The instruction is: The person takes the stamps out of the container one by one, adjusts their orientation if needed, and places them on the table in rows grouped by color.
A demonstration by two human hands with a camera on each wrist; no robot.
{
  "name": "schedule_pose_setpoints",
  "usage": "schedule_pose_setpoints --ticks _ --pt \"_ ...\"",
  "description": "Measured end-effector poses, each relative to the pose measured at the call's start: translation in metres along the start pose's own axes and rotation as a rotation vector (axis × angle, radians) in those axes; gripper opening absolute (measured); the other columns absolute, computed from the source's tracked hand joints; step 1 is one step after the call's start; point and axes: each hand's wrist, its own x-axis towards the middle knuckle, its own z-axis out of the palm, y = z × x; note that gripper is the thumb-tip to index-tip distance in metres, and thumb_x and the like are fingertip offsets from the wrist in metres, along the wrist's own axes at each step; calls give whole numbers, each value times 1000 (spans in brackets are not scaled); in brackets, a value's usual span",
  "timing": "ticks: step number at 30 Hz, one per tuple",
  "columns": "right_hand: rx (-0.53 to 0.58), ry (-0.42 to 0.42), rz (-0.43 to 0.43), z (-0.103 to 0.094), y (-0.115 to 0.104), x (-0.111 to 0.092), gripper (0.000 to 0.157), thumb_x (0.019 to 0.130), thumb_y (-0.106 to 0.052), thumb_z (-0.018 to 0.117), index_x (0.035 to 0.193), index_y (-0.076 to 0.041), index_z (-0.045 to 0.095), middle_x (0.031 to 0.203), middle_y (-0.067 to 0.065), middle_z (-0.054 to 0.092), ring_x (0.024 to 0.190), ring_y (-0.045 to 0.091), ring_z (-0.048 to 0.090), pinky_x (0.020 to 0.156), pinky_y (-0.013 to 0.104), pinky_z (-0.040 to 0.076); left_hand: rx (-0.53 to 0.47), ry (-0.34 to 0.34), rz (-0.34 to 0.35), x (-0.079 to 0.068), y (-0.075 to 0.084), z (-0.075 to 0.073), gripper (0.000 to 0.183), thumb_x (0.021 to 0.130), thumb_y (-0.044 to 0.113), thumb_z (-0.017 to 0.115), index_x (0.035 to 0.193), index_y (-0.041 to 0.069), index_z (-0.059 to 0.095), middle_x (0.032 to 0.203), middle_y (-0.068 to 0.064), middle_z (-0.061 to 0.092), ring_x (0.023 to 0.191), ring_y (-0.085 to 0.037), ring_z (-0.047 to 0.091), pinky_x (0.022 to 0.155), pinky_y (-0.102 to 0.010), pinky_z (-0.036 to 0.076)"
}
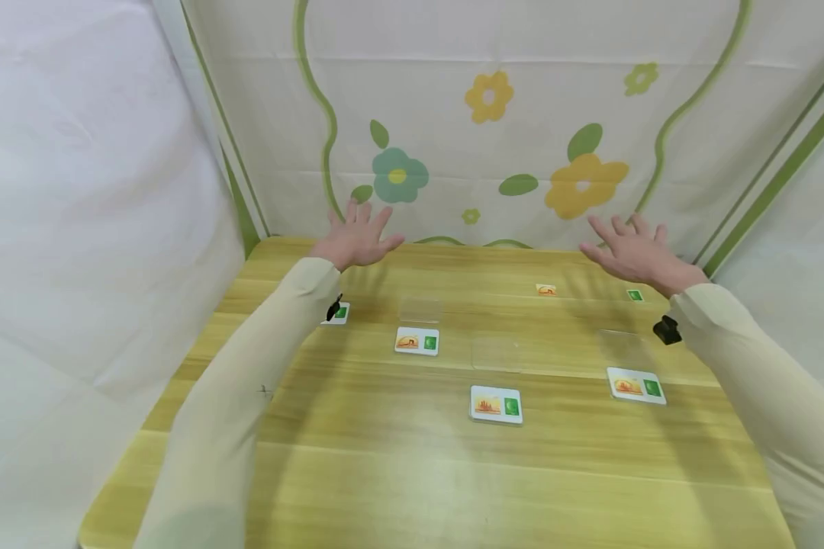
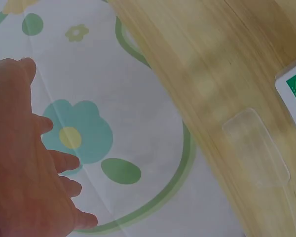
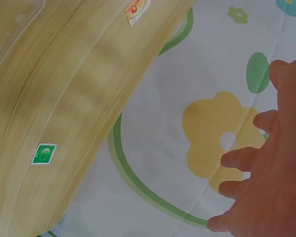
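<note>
Both hands are held out over the far part of the wooden table, fingers spread and holding nothing. My left hand [image 1: 358,235] is raised before the flowered cloth, above the left side. On the right, my right hand [image 1: 633,250] is raised the same way, with a small green stamp [image 1: 635,295] and an orange picture stamp [image 1: 546,290] lying below it. White cards bearing an orange and a green stamp lie nearer: a middle-left card [image 1: 416,341], a front card [image 1: 496,405] and a right card [image 1: 636,386]. The left sleeve partly hides another card [image 1: 342,313].
Clear plastic pieces lie behind the cards: a left piece [image 1: 420,310], a middle piece [image 1: 494,354] and a right piece [image 1: 623,347]. A flowered cloth [image 1: 446,137] hangs along the table's far edge. White cloth [image 1: 89,252] hangs at the left side.
</note>
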Motion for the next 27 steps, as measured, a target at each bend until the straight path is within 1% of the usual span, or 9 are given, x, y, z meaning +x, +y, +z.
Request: schedule_pose_setpoints --ticks 5,12,16,19,23,27 --pt "30 14 -4 4 -2 -3 79 99 -67 21 158 -23 -6 157 37 0 140 63 -11 101 82 -8 -31 -6 12 1 6 5 78 98 69 19 159 25 -2 164 -21 -7 149 -45 -14 111 -74 -6" --pt "16 44 -24 8 -4 -7 79 99 -65 24 159 -20 0 157 37 11 140 63 -1 105 80 1 -50 0 21 0 10 12 78 97 70 18 159 26 -1 164 -22 -3 150 -45 -11 113 -73 0" --pt "29 55 -50 10 -2 -11 77 101 -63 26 159 -19 3 157 35 13 140 63 2 106 78 3 -57 0 29 2 15 16 77 98 69 19 159 27 -1 165 -21 -1 150 -44 -10 114 -72 -1" --pt "49 75 -84 13 0 -17 75 102 -59 28 159 -15 7 157 34 17 140 61 8 109 74 6 -42 4 43 3 22 19 77 98 68 20 159 26 0 165 -20 2 151 -44 -7 114 -71 1" --pt "48 82 -113 17 4 -31 73 104 -51 33 158 -6 13 154 36 24 138 59 18 111 70 11 -38 5 92 3 36 22 78 97 70 20 159 27 1 165 -20 5 151 -43 -6 116 -70 4" --pt "69 82 -116 21 5 -43 71 104 -47 36 156 -2 18 152 36 27 136 60 20 109 71 15 -52 12 123 1 49 24 77 97 70 22 159 27 4 165 -19 8 152 -42 -5 116 -69 5"
